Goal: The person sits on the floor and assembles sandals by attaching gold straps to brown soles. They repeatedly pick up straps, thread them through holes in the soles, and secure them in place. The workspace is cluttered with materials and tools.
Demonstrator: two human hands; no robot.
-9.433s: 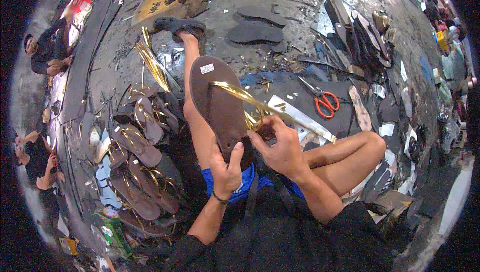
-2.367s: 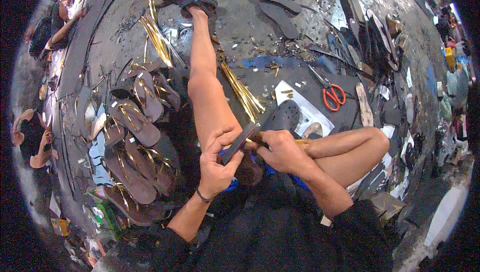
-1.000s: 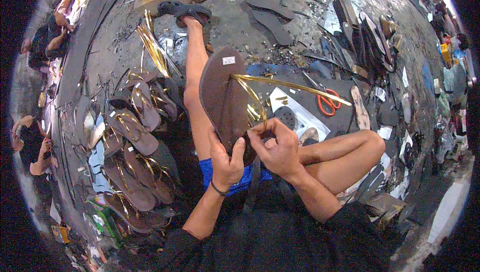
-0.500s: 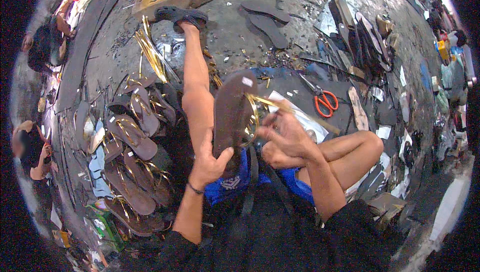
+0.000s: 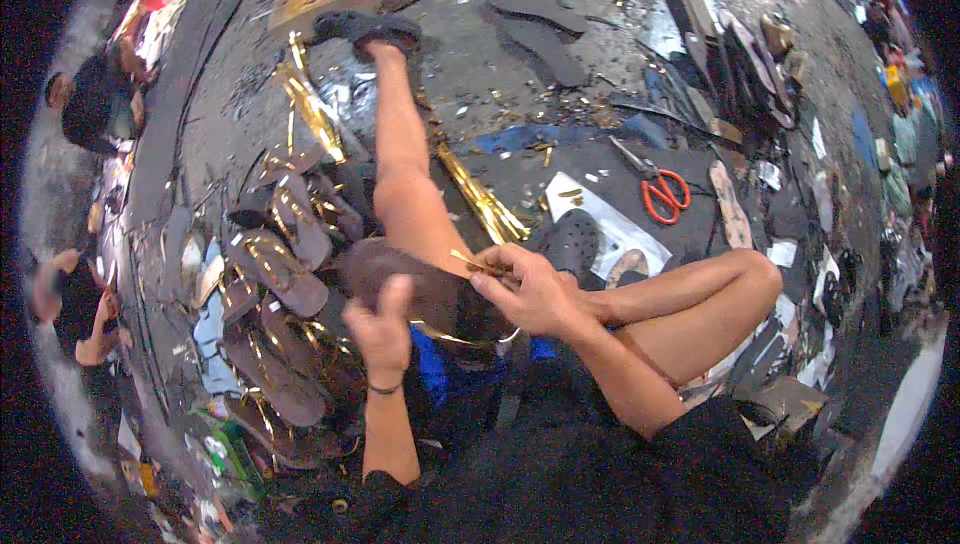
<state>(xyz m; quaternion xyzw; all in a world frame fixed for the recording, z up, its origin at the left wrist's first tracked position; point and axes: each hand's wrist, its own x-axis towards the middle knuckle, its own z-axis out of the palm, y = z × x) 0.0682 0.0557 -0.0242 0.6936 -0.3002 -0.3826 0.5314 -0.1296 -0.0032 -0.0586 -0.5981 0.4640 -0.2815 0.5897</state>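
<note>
A brown flip-flop sandal [image 5: 425, 289] lies crosswise over my lap, its sole face tipped toward me. A thin gold strap curves along its lower edge. My right hand [image 5: 535, 294] is closed at the sandal's right end, pinching a gold strap end [image 5: 468, 260] between thumb and fingers. Against the sandal's left part is my left hand [image 5: 380, 334], thumb up in front of the sole. Motion smears its fingers, so its grip is unclear. Several brown sandals with gold straps [image 5: 280, 274] are heaped at my left.
Red-handled scissors [image 5: 663, 196] and a white sheet [image 5: 610, 234] lie on a dark mat at right. Gold strips [image 5: 480, 194] lie beyond my bent knee, more [image 5: 310, 109] near my outstretched foot. Dark soles [image 5: 540, 44] and scraps litter the floor. Other people [image 5: 95, 104] sit at far left.
The sandal has swung from upright to crosswise and lower. My left hand has shifted slightly left, and my right hand has come in to the sandal's end. Gold strips behind it now show.
</note>
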